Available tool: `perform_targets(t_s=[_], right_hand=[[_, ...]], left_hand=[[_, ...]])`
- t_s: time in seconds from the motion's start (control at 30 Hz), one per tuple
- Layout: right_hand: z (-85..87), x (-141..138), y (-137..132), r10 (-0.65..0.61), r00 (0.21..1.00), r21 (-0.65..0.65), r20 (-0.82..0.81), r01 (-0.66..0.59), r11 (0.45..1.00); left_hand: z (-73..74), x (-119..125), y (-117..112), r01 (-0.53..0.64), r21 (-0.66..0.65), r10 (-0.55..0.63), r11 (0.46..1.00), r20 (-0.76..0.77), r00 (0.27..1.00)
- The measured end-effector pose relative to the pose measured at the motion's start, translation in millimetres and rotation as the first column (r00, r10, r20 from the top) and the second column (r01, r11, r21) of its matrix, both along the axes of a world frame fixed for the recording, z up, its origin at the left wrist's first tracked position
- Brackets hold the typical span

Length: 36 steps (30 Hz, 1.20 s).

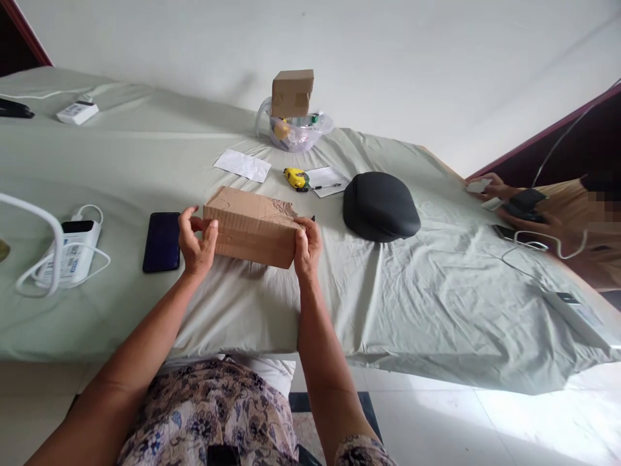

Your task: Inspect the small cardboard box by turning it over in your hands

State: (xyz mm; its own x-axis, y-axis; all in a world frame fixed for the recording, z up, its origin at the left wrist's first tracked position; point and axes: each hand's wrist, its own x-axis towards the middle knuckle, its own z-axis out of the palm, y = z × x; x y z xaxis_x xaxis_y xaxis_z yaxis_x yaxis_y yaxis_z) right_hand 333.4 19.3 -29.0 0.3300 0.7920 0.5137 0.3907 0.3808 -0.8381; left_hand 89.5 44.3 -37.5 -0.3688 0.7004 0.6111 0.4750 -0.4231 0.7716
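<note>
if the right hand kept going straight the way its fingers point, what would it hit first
The right hand grips the end of the cardboard box, fingers pointing away up the table. Beyond it, probably the yellow tape measure comes first, though depth is hard to judge.

- Both hands grip a cardboard box (pixel 252 226) on the cloth-covered worktop (pixel 145 155): the left hand (pixel 196 243) clasps one end, the right hand (pixel 306 249) the other.
- A dark phone (pixel 162 241) lies just left of the left hand.
- A black case (pixel 380 207) sits right of the right hand.
- A yellow tape measure (pixel 295 178) lies beyond the box.
</note>
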Motion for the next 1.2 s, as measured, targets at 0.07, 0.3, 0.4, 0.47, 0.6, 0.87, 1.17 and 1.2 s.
perform_targets(t_s=[0.07,0.3,0.4,0.47,0.6,0.87,1.17,1.2], right_hand=[[0.2,-2.0,-0.7,-0.030,0.998,0.029,0.051,0.029,0.999],[-6.3,-6.9,2.7,-0.152,0.976,0.102,0.154,0.137,0.985],[-16.4,-18.6,3.8,-0.222,0.945,0.102,0.242,0.203,0.974],[-22.7,-28.1,3.2,-0.254,0.923,0.093,0.289,0.236,0.967],[-28.4,-39.9,2.4,-0.315,0.904,0.054,0.291,0.313,0.948],[-25.1,-28.7,7.6,-0.224,0.972,0.027,0.075,0.223,0.974],[-19.6,-42.6,-6.5,0.045,0.999,0.058,0.007,-0.046,0.997],[-19.8,-46.2,-8.9,0.076,0.996,0.074,0.040,-0.079,0.994]], left_hand=[[4.2,-2.2,-0.4,-0.012,-0.014,0.011,1.000,-0.059,0.998],[5.5,-2.3,-2.7,0.049,0.003,-0.047,0.999,-0.230,0.972],[-1.7,5.7,-4.8,0.084,0.020,-0.076,0.996,-0.253,0.965],[-5.6,11.4,-6.5,0.069,0.015,-0.063,0.997,-0.251,0.966],[-8.1,18.1,-9.1,0.016,-0.024,-0.020,1.000,-0.209,0.978],[-6.0,11.9,-9.3,0.033,-0.014,-0.035,0.999,-0.209,0.977],[-7.6,-7.1,6.0,-0.039,-0.046,0.027,0.998,-0.241,0.970],[-8.1,-6.4,5.9,-0.045,-0.062,0.027,0.997,-0.258,0.966]])
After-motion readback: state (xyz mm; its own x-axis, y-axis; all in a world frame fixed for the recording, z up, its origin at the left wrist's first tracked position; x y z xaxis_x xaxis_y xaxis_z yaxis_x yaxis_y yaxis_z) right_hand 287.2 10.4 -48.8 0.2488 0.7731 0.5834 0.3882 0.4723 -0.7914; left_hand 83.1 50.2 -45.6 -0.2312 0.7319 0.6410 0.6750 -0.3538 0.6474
